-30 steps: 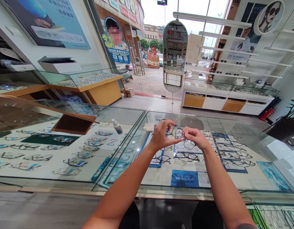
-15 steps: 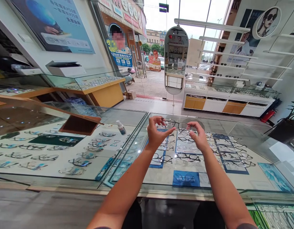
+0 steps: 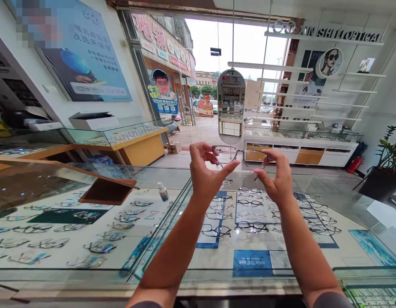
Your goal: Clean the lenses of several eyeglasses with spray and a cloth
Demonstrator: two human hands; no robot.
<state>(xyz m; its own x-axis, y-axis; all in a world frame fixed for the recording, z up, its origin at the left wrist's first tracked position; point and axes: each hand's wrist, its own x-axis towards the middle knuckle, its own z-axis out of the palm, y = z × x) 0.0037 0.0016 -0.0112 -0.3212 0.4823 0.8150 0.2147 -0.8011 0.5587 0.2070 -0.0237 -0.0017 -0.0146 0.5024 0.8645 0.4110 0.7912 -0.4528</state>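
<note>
A pair of eyeglasses (image 3: 240, 152) with thin dark rims is held up above the glass display counter (image 3: 217, 273). My left hand (image 3: 206, 173) grips the frame's left side between thumb and fingers. On the other side, my right hand (image 3: 276, 175) pinches the right end, its thumb below the lens. Through the lenses I see the floor and the far cabinet. Beneath my hands, several rows of eyeglasses (image 3: 251, 226) lie inside the counter, some on blue-edged boards.
A small white spray bottle (image 3: 163, 192) stands on the left counter beside a brown wooden tray-like object (image 3: 104, 182). An oval mirror (image 3: 231, 107) rises beyond the counter. Far right are a potted plant (image 3: 382, 171) and a red fire extinguisher (image 3: 354, 165).
My view has tilted upward, so the room sits lower in the picture. Both hands have lifted the eyeglasses, which appear larger and nearer, and the hands are farther apart.
</note>
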